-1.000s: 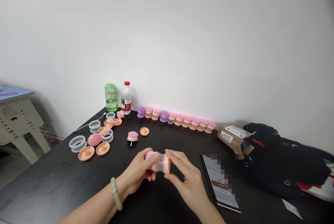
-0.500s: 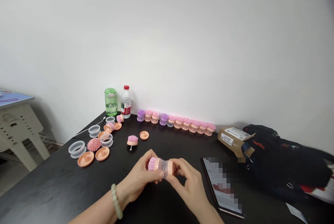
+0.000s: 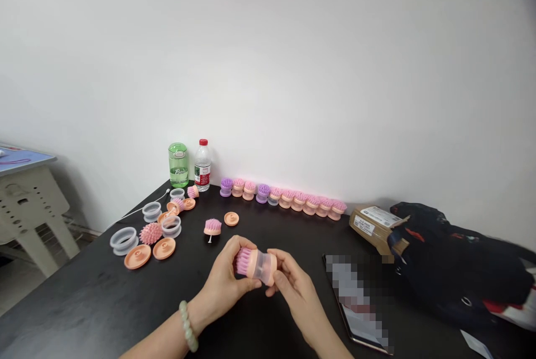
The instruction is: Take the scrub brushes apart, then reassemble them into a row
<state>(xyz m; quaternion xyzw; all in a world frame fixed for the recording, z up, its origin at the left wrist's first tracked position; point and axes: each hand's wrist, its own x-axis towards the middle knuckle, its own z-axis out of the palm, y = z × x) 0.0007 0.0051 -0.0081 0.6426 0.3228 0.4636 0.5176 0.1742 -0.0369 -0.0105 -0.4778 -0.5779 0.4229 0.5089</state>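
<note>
Between my two hands is a scrubbing brush [image 3: 263, 267] with pink bristles, a clear middle and peach ends, lying on its side above the table. My left hand [image 3: 228, 275] is closed round the bristle end, with the thumb under the clear part. The peach base end is gripped by my right hand [image 3: 293, 286], thumb in front and fingers behind. Just beyond stands a pink brush head [image 3: 213, 226] with a white stem pointing down. Beside it lies a peach cap [image 3: 231, 219].
Clear rings [image 3: 124, 242], peach discs [image 3: 137, 257] and a pink bristle piece [image 3: 151, 233] lie on the left. A row of brushes [image 3: 286, 198] lines the wall. A green bottle [image 3: 178, 166], water bottle [image 3: 202, 166], carton [image 3: 372, 225], tablet [image 3: 355, 303] and dark bag [image 3: 452, 269] stand around.
The brush has turned slightly, its base end tipping lower. My right fingers have shifted their grip on the base, and my left thumb has moved slightly along the clear part.
</note>
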